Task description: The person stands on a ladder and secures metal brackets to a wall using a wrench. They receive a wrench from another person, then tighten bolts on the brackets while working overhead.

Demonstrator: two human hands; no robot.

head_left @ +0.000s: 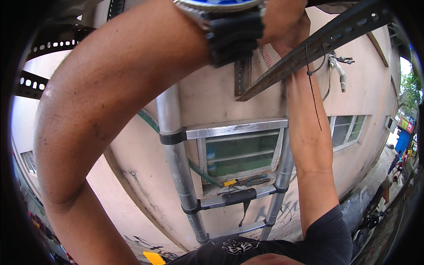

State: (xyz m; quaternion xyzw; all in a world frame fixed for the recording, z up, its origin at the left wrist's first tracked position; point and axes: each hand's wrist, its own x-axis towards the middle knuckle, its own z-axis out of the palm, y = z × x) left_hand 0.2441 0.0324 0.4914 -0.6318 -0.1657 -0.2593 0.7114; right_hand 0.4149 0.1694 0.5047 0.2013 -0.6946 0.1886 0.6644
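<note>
Looks like the slotted dark metal brace (309,52) is already up on the wall (205,97), scuffed, with a black zip tie (315,95) looped round it, tail untrimmed (so probably not finished). Left hand (280,17) and right hand (301,32) are up beside it, too hidden to tell what either grips.

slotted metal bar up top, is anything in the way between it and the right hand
Nothing visible blocks the right hand from the slotted metal bar, which crosses in front of that wrist. A black cable tie loops around it, hanging over the forearm. Contact is unclear.
</note>
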